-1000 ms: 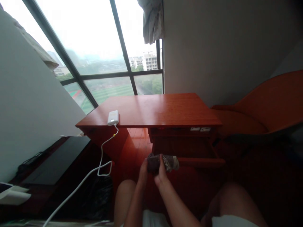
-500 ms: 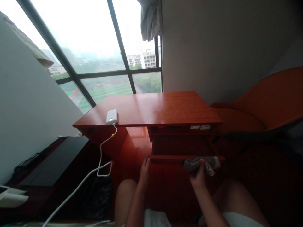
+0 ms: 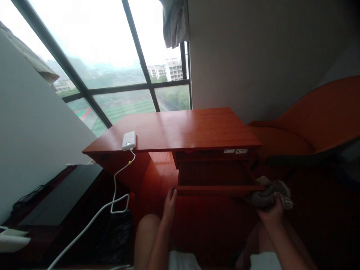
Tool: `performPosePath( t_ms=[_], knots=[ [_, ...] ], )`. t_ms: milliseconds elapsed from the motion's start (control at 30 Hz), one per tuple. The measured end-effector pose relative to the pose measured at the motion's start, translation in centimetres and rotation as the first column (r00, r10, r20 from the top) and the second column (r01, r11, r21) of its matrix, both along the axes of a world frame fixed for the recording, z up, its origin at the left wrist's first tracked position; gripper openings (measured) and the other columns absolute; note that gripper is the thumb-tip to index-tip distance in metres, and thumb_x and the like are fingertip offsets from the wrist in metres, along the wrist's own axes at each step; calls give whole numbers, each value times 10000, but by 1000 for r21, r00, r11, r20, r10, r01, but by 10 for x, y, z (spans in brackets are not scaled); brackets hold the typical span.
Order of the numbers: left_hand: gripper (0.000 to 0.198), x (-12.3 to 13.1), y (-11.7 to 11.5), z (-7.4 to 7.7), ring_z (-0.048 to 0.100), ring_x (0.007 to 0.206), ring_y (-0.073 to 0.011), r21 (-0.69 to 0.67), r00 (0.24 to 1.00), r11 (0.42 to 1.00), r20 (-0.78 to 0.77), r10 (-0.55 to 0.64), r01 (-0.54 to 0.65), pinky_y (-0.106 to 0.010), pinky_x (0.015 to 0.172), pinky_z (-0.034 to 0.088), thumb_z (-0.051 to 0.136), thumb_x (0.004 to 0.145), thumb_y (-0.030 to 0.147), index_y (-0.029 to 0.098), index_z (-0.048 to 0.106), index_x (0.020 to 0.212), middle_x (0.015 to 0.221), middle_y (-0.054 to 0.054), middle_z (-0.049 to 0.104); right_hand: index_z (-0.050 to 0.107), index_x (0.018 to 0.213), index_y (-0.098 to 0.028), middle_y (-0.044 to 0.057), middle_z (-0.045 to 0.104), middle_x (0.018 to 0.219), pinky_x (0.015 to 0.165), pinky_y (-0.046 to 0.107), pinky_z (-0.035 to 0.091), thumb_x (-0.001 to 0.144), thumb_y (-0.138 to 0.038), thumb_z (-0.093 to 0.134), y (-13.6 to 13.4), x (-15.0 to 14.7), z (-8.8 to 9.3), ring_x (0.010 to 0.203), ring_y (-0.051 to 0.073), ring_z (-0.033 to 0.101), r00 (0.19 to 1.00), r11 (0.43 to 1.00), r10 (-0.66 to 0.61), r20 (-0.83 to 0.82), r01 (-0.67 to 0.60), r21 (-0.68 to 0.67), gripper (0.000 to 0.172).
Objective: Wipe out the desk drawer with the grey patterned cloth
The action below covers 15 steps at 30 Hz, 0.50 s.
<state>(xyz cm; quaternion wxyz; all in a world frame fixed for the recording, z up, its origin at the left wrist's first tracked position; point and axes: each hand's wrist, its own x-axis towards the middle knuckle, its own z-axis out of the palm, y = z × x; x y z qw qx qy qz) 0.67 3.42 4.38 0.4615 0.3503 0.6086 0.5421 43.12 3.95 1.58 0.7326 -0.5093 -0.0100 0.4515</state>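
2 hands in view, both mine, at the drawer [image 3: 213, 190], which stands drawn out from beneath the reddish-brown desk [image 3: 180, 129]. Right hand [image 3: 272, 213]: fingers closed on a bunched, patterned grey-brown cloth [image 3: 262, 198], thumb lying along its near side. Cloth position: at the right end of the drawer front, overlapping that corner in view, with a lighter patterned part spilling past my fingers on the right; the far side of the fold is dim, so whether it wraps the corner I cannot tell. Left hand [image 3: 170, 205]: at the left end of the drawer front, fingertips and thumb against the corner; whether they pinch the board or only rest on it, I cannot tell. The hands are well apart, with the length of the drawer front between them. On the desktop, near its front left edge, lies 1 white device [image 3: 129, 140], with a white cable [image 3: 114, 183] running down from it toward me. 2 white labels [image 3: 241, 151] show under the desktop, above the drawer. An orange chair [image 3: 292, 131] stands right of the desk.
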Motion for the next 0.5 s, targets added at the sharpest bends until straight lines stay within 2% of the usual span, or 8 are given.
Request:
performPosePath(
  t_ms=[100,167,233,267,300,367,433,500],
  knots=[
    [652,1,1,1,472,1390,-333,1,1000,1000,-7,15,-15,-414,1175,334,720,743,648,180,672,1194,1370,-149,632,645,1203,-276,78,632,1361,1081,549,465,725,-593,617,-4,7,3,1225,275,611,990,997,-64,123,70,-41,575],
    [626,1,0,2,475,1390,-328,-10,1000,1000,-1,23,-23,-414,1173,341,724,749,632,193,673,1192,1370,-136,636,660,1166,-262,61,681,1258,1105,529,443,648,-542,725,-5,13,10,1161,259,635,977,997,-55,207,65,-41,592],
    [614,1,-1,2,474,1392,-328,-17,1000,1000,8,22,-22,-417,1173,345,723,752,636,200,678,1183,1381,-129,632,685,1103,-235,54,716,1145,1117,543,419,563,-500,805,-4,20,20,1095,265,650,923,996,71,378,-44,-78,614],
    [616,0,-1,3,472,1394,-328,-16,1000,1000,15,19,-19,-417,1175,346,719,752,645,202,681,1179,1390,-126,627,695,1076,-221,59,723,1109,1113,557,414,524,-485,830,-3,23,26,1075,277,651,842,985,168,512,-129,-113,626],
    [623,-1,-1,3,470,1395,-327,-13,1000,1000,27,15,-14,-417,1177,346,714,752,656,202,684,1177,1398,-125,621,703,1054,-211,71,727,1100,1111,566,409,490,-469,849,-2,25,34,1077,294,644,707,964,264,656,-216,-156,637],
    [647,-2,-1,3,476,1392,-327,-14,998,1000,65,10,-9,-425,1179,349,697,754,682,199,685,1185,1406,-128,616,716,1041,-208,100,727,1136,1122,561,388,469,-431,859,0,19,49,1128,323,614,316,899,375,872,-355,-258,630],
    [659,-2,1,4,496,1376,-331,-33,994,999,112,15,-11,-451,1180,354,677,768,693,190,685,1193,1386,-136,630,718,1087,-211,119,714,1198,1137,546,364,531,-389,822,2,-1,63,1190,338,576,-64,839,358,932,-417,-351,593],
    [638,0,4,5,530,1346,-335,-71,987,997,157,36,-25,-481,1179,355,650,794,689,185,696,1181,1325,-139,672,685,1193,-199,135,697,1231,1119,542,373,621,-334,749,2,-37,73,1195,340,566,-311,783,354,882,-416,-461,591]
  ],
)
